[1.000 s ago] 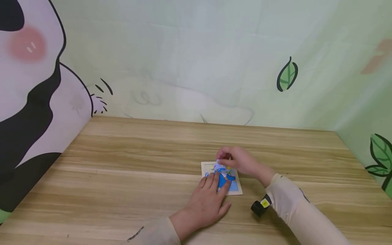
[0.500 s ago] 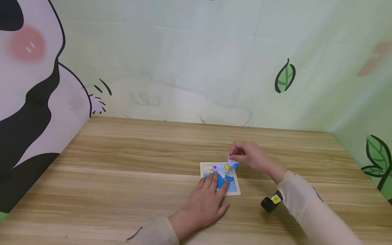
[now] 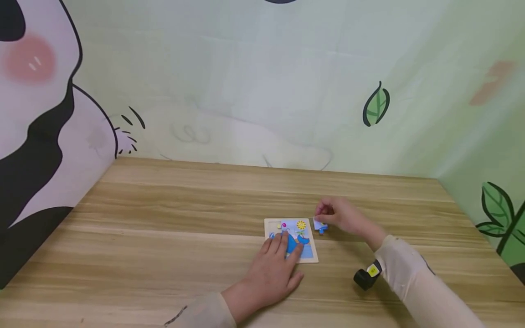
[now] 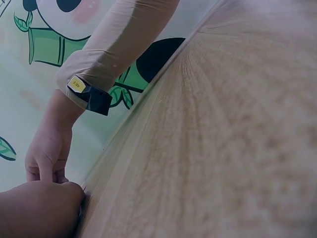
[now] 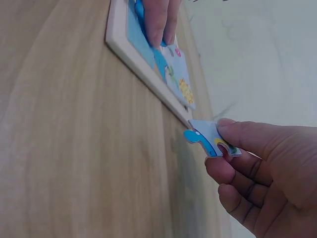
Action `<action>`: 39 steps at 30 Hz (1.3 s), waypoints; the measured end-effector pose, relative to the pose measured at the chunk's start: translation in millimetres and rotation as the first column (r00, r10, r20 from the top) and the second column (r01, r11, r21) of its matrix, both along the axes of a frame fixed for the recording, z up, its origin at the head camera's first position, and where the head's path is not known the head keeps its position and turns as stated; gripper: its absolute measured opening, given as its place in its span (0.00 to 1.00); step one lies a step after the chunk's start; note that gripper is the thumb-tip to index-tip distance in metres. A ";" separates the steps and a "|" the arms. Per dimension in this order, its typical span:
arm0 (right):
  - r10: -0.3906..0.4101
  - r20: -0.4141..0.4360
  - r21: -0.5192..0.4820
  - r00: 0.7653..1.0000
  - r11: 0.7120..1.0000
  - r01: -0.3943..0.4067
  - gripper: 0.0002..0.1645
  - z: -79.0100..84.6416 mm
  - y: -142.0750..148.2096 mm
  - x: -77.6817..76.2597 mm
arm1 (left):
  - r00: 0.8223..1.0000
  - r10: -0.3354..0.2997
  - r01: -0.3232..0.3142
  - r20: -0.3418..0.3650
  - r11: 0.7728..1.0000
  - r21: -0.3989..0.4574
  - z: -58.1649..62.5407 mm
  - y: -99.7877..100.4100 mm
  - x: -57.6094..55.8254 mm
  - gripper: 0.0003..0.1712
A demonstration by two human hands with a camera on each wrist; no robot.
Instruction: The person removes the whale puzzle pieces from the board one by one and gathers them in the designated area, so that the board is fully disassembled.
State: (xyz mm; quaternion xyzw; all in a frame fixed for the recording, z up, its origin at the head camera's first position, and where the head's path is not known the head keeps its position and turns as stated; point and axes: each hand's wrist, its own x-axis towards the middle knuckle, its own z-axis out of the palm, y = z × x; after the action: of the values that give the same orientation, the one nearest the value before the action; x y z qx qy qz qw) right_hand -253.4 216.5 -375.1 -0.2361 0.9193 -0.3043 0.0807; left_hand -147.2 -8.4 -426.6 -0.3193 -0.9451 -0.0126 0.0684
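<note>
A small framed jigsaw puzzle [image 3: 313,255] with a blue sea picture and a yellow sun lies flat on the table. My left hand [image 3: 272,269] rests on it with fairly straight fingers over its lower left part, hiding some of the picture. Just right of the frame, my right hand [image 3: 342,216] pinches a loose jigsaw piece [image 5: 210,139] between thumb and fingers. The piece is pale lilac and blue, with a rounded tab and a notch. At the frame's upper left corner, a bare recess [image 3: 274,224] shows. In the left wrist view, the left hand [image 4: 39,208] partly covers the right fingers.
The wood-grain table [image 3: 164,264] extends widely around the puzzle. Behind it hangs a pale green printed backdrop [image 3: 246,91] with a panda and leaves. A black wrist camera [image 3: 367,275] juts out below the right sleeve.
My right hand has lifted the jigsaw piece off the puzzle's upper part and carried it right, past the frame, then lowered it slightly. The left hand stays on the puzzle.
</note>
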 end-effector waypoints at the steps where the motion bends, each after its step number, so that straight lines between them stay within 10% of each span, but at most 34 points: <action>1: -0.003 0.005 -0.002 1.000 1.000 0.003 0.03 -0.9 1.0 0.1 | 1.000 -0.001 0.001 -0.001 1.000 0.001 0.3 -0.1 0.1 0.35; 39: -0.110 -0.072 0.031 0.991 0.993 0.112 0.05 -18.3 8.6 6.7 | 1.000 0.001 0.000 -0.013 1.000 0.015 1.0 1.1 1.0 0.34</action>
State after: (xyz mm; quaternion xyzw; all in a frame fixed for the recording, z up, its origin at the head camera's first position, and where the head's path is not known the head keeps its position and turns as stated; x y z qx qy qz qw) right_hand -246.7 225.1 -393.4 -0.1938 0.9384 -0.2838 0.0354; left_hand -146.3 -7.3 -425.6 -0.3187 -0.9446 -0.0176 0.0771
